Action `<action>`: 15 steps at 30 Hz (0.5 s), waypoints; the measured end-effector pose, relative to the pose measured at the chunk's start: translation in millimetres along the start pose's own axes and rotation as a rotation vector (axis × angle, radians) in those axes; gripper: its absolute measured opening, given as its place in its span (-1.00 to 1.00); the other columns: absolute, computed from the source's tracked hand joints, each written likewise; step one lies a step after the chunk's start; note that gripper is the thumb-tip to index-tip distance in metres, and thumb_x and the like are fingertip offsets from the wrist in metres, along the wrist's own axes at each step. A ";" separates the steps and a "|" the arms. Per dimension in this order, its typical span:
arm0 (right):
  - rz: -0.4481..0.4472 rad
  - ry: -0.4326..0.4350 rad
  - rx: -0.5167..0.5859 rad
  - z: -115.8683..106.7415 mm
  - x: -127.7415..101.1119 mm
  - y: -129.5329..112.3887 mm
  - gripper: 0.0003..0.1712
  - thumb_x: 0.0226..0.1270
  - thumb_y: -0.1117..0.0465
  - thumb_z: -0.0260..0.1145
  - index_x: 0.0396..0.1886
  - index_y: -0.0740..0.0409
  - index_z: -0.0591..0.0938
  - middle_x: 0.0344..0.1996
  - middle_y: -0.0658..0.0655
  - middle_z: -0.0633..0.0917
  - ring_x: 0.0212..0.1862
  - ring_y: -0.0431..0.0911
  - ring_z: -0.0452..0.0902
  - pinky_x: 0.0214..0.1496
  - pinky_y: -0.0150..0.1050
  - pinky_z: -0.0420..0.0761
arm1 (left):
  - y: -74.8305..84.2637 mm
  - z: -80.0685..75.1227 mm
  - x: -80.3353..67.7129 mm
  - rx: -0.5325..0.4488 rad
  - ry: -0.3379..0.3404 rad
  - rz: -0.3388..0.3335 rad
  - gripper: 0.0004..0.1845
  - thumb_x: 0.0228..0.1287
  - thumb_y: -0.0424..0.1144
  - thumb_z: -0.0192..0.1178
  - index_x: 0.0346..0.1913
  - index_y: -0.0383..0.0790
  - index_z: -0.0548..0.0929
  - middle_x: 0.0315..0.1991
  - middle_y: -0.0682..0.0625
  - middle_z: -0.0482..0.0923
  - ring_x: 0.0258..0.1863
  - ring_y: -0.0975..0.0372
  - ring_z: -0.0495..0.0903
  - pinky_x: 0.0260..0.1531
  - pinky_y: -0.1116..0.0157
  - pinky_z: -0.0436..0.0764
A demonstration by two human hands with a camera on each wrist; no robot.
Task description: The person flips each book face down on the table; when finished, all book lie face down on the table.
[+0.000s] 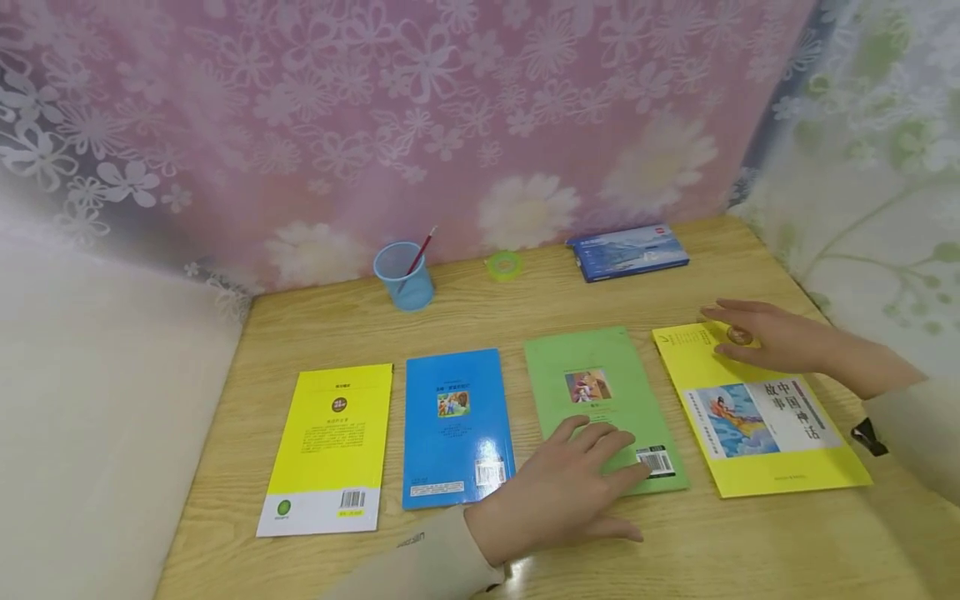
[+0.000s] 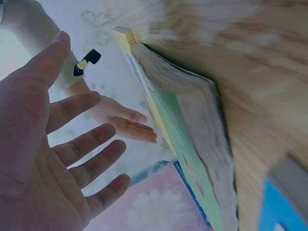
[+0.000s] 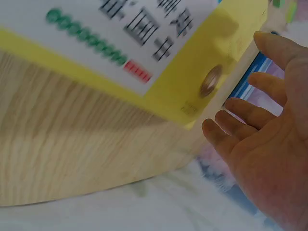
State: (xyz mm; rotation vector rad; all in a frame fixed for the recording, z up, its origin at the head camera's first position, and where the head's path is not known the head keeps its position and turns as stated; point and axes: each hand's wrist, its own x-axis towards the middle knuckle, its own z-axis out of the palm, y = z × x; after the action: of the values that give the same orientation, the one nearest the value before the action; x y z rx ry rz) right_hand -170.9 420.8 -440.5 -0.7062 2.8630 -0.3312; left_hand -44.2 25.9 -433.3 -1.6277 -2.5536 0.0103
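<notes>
My left hand [image 1: 558, 492], fingers spread, is over the lower part of a green book [image 1: 555, 362] lying back cover up. In the left wrist view the palm and straight fingers hold nothing, and the thick page edge of the green book [image 2: 204, 122] shows beside them. At the far right, my right hand [image 1: 783, 337] hovers at the top edge of a yellow book [image 1: 690, 367] with a Chinese title and a picture on its front. The right wrist view shows its fingers loosely extended near the book's corner, with nothing in the palm.
Left of the green book lie a blue book [image 1: 442, 442] and another yellow book [image 1: 326, 450], both back cover up. Along the floral curtain stand a blue mesh cup [image 1: 408, 287] with a pencil [image 1: 423, 250], a green tape roll [image 1: 505, 266] and a blue box [image 1: 630, 252].
</notes>
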 end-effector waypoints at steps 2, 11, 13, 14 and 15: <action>0.050 -0.023 0.036 -1.5 -2.3 11.7 -0.22 0.47 0.04 0.42 0.51 0.36 0.42 0.45 0.60 0.38 0.34 0.47 0.49 0.31 0.42 0.50 | 3.7 -1.1 9.0 -0.007 -0.024 0.002 -0.21 0.38 0.57 -0.07 0.51 0.26 0.43 0.52 0.10 0.37 0.51 0.22 0.35 0.59 0.08 0.29; 0.177 -0.081 0.136 -12.6 -9.0 39.2 -0.06 0.55 -0.06 0.31 0.58 0.51 0.21 0.45 0.61 0.39 0.43 0.60 0.27 0.29 0.51 0.45 | 30.5 3.4 54.4 0.084 -0.134 0.057 -0.01 0.19 0.71 -0.07 0.60 0.31 0.29 0.62 0.12 0.23 0.58 0.18 0.25 0.60 0.05 0.26; 0.169 -0.083 0.163 -12.4 -10.6 43.8 -0.08 0.56 -0.02 0.32 0.58 0.52 0.20 0.45 0.62 0.38 0.40 0.61 0.30 0.26 0.49 0.49 | 38.2 6.1 65.2 0.112 -0.155 0.075 0.01 0.16 0.73 -0.07 0.60 0.32 0.27 0.62 0.13 0.22 0.56 0.18 0.27 0.59 0.06 0.27; 0.167 -0.085 0.174 -11.8 -11.3 45.9 -0.09 0.56 0.00 0.32 0.58 0.53 0.20 0.45 0.62 0.38 0.39 0.60 0.33 0.25 0.45 0.52 | 42.0 7.6 70.3 0.122 -0.165 0.081 0.01 0.15 0.73 -0.06 0.60 0.33 0.27 0.61 0.14 0.22 0.55 0.18 0.28 0.58 0.06 0.27; 0.161 -0.087 0.179 -10.6 -12.0 48.0 -0.10 0.57 0.01 0.31 0.57 0.54 0.20 0.44 0.62 0.39 0.37 0.59 0.37 0.22 0.42 0.57 | 46.0 9.2 75.4 0.133 -0.175 0.086 0.01 0.15 0.73 -0.07 0.61 0.34 0.26 0.60 0.15 0.22 0.54 0.19 0.29 0.58 0.07 0.27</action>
State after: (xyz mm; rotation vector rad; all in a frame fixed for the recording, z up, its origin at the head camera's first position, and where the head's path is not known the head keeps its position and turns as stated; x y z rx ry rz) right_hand -183.8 469.7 -441.1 -0.4435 2.7421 -0.5114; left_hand -35.0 114.0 -438.6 -1.7541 -2.5401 0.3369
